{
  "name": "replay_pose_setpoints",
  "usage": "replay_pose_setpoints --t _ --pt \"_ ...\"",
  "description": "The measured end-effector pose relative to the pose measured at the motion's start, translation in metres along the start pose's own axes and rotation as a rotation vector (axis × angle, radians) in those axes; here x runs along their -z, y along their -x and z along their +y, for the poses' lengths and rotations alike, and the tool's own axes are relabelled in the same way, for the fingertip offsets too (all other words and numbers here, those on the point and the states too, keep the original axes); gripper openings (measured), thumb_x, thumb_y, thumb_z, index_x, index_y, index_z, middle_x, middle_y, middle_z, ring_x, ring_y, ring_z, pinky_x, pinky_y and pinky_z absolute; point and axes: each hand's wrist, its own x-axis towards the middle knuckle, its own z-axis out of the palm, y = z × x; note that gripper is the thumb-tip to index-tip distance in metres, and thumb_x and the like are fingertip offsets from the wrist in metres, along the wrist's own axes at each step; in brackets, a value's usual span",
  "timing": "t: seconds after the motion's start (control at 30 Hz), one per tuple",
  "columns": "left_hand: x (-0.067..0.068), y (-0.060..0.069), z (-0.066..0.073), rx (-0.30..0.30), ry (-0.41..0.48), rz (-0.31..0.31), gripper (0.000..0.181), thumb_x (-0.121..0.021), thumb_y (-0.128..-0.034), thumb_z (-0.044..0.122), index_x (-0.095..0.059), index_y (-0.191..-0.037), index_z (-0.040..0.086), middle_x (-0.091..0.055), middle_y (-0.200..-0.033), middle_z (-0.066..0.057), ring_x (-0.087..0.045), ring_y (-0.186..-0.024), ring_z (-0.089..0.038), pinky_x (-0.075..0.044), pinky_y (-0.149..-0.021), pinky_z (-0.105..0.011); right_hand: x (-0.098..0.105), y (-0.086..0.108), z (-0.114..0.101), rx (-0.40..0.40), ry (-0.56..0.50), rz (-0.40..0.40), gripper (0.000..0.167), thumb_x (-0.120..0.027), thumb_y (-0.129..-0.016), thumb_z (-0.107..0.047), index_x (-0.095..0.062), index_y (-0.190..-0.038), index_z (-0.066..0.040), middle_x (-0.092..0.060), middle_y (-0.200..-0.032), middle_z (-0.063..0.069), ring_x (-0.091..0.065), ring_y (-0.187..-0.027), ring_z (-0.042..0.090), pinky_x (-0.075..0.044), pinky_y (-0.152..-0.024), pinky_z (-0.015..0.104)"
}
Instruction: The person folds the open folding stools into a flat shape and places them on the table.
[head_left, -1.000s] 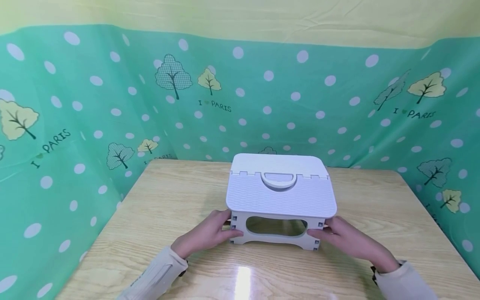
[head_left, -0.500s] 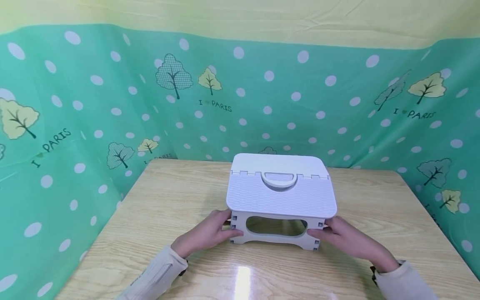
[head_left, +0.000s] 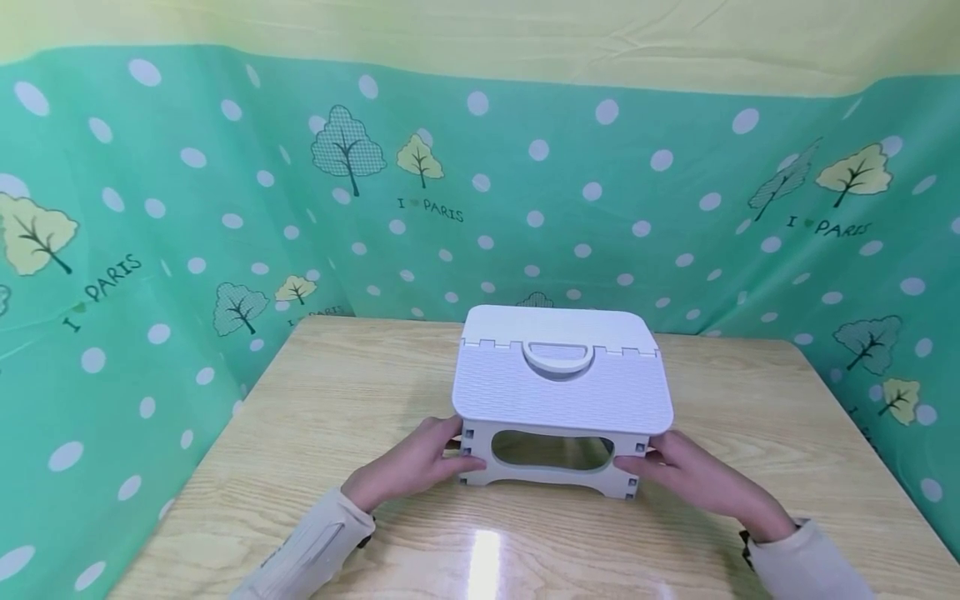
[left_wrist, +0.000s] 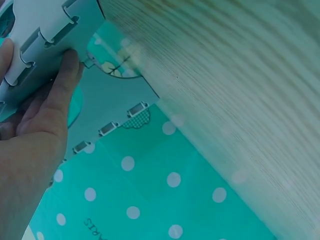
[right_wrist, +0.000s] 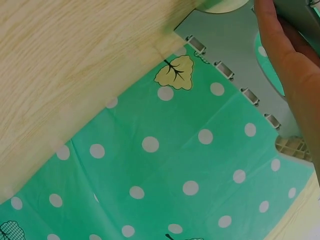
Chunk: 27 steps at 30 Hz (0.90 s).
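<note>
Under the stool top (head_left: 562,396), left hand (head_left: 412,468) and right hand (head_left: 697,479) clamp the front panel (head_left: 551,475), fingers (head_left: 461,465) partly hidden.

- Cannot see most fingers of the left hand (head_left: 412,462) in the head view, hidden past the near leg panel (head_left: 551,474) of the white stool (head_left: 562,400).
- Cannot see the right hand's (head_left: 690,475) fingers fully there either, partly hidden at the panel's other end.
- Cannot follow the left sleeve (head_left: 307,546) or right sleeve (head_left: 806,562) past the bottom edge.
- Cannot identify the dark bits (head_left: 364,541) at the cuffs, too small.
- Can see only part of the stool in both wrist views, cut off by picture edges.
- Cannot read the curtain's (head_left: 420,258) rightmost lettering, blurred.
</note>
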Motion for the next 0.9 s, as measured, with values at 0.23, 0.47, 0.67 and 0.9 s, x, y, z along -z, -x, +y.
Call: replay_pose_setpoints --t 0.23,0.47,0.67,0.9 --pt "0.0003 -0.0003 -0.0024 -0.018 -0.028 -0.005 0.054 -0.065 -0.0958 0.04 -0.047 -0.142 0.02 -0.068 -0.124 -0.002 -0.063 -0.11 -0.006 -0.053 -0.093 -0.029 -0.0004 0.0003 0.0002 -0.008 -0.009 0.001 0.059 -0.062 -0.1 -0.028 -0.034 -0.152 -0.019 -0.044 -0.147 0.01 -0.053 -0.108 0.016 -0.056 -0.078 0.031" --pt "-0.0001 -0.0001 -0.0028 -0.007 -0.06 -0.001 0.056 -0.064 -0.0955 0.044 -0.045 -0.143 0.022 -0.068 -0.123 0.003 -0.063 -0.111 -0.005 -0.052 -0.095 -0.027 -0.0001 -0.0013 0.0018 0.008 -0.012 -0.007 0.059 -0.061 -0.101 -0.026 -0.034 -0.152 -0.015 -0.044 -0.147 0.014 -0.053 -0.107 0.015 -0.056 -0.076 0.031" --pt "-0.0014 -0.0004 -0.0037 -0.018 -0.065 -0.001 0.053 -0.063 -0.0965 0.043 -0.047 -0.14 0.02 -0.069 -0.122 0.002 -0.063 -0.11 -0.006 -0.053 -0.093 -0.027 0.0004 -0.0008 0.0021 -0.002 -0.014 -0.012 0.059 -0.06 -0.101 -0.027 -0.033 -0.152 -0.016 -0.044 -0.148 0.012 -0.053 -0.108 0.016 -0.055 -0.078 0.031" --pt "-0.0008 -0.0009 -0.0034 -0.027 -0.048 -0.01 0.05 -0.063 -0.0972 0.042 -0.047 -0.139 0.02 -0.069 -0.123 -0.004 -0.064 -0.109 -0.006 -0.054 -0.091 -0.028 -0.0002 -0.0012 0.0032 0.014 -0.002 0.001 0.057 -0.06 -0.101 -0.025 -0.035 -0.151 -0.014 -0.046 -0.146 0.012 -0.054 -0.108 0.014 -0.055 -0.079 0.03"
